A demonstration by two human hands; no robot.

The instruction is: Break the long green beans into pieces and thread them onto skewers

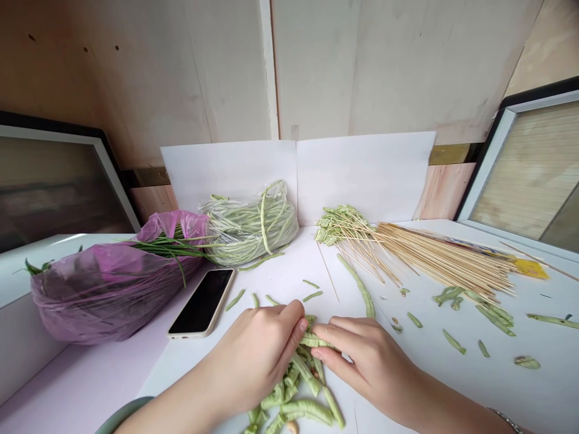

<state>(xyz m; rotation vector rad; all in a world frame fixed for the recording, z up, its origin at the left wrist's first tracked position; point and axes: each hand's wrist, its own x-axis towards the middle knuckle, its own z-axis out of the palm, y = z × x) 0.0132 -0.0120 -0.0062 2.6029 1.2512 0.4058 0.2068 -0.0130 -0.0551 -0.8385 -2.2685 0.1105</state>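
Note:
Above a heap of green bean pieces (306,411), my two hands meet at a green bean (316,341). My left hand (265,340) is closed, with thumb and forefinger pinched at the bean's left end. The fingers of my right hand (368,352) grip the same bean from the right, thumb below and forefinger above. Whether a skewer is inside the left fist is hidden. One long green bean (359,286) lies just beyond my right hand. Farther back rest several skewers threaded with beans (341,224), beside a bundle of bare bamboo skewers (447,262).
A phone (202,303) lies left of my hands. Behind it are a purple plastic bag (113,289) with green stalks and a clear bag of long beans (251,229). Bean scraps (453,342) are scattered at right. White boards (362,175) stand along the back.

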